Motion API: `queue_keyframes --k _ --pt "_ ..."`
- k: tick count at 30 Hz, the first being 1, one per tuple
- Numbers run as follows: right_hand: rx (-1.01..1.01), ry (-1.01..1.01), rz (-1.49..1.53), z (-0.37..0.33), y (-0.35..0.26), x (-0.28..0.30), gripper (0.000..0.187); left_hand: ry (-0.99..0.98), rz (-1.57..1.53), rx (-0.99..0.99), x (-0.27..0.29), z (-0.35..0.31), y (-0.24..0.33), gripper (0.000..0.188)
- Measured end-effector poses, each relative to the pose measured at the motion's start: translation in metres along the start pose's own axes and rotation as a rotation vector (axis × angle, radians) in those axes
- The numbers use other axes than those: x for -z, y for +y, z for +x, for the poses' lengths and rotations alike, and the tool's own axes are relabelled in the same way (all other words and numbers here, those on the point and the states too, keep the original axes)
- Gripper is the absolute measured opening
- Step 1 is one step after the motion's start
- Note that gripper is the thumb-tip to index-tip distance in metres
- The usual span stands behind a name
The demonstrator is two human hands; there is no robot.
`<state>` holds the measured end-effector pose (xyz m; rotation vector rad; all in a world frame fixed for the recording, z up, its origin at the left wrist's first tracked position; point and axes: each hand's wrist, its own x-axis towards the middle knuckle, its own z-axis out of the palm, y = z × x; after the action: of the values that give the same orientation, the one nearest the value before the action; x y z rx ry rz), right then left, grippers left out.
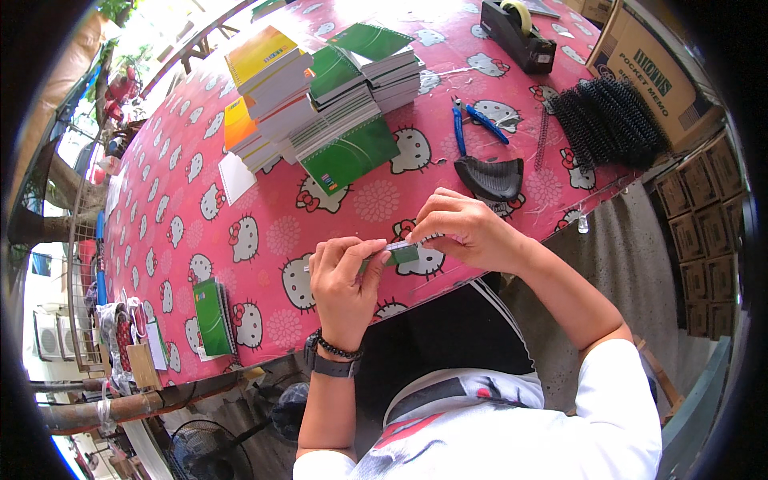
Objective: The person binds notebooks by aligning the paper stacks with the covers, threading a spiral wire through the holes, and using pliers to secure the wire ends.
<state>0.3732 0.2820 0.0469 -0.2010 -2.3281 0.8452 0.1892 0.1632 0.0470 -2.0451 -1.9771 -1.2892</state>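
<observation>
A small notebook with a green cover [405, 255] is held nearly edge-on over the table's near side. Its left end is pinched between the thumb and fingers of my left hand [346, 276], which has a dark watch and a beaded bracelet at the wrist. At the other end, the fingers of my right hand [454, 226] are closed on its bound edge. Most of the notebook is hidden by my fingers. Just beyond my right hand lies a black comb [490, 178], with blue-handled pliers [476, 126] behind it.
Stacked green notebooks [352, 156] and yellow-orange notebooks [268, 60] stand at the far left of centre. More green notebooks [212, 318] lie near left. Black spiral coils [612, 122], a cardboard box [656, 72] and a tape dispenser [518, 40] occupy the far right of the pink tablecloth [272, 272].
</observation>
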Motion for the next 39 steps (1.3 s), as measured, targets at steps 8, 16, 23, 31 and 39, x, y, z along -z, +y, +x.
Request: queue_keyframes --k 8,16,23,31,39 --pt "-0.235 -0.128 0.038 0.005 -0.012 0.006 0.037 0.004 0.068 -0.042 0.002 -0.003 0.005 0.020" --pt "-0.258 0.004 -0.001 -0.005 -0.016 0.001 0.041 -0.118 0.025 -0.137 -0.008 -0.002 0.019 0.026" --pt "-0.876 0.321 -0.939 -0.056 0.038 0.045 0.056 -0.137 -0.006 -0.119 -0.006 -0.002 0.021 0.020" --pt "-0.761 0.274 -0.685 -0.043 0.041 0.025 0.074 -0.177 0.015 -0.070 -0.003 0.000 0.016 0.017" --pt "-0.685 0.007 -0.696 -0.036 0.026 0.018 0.071 -0.185 0.109 -0.102 -0.002 -0.002 0.013 0.017"
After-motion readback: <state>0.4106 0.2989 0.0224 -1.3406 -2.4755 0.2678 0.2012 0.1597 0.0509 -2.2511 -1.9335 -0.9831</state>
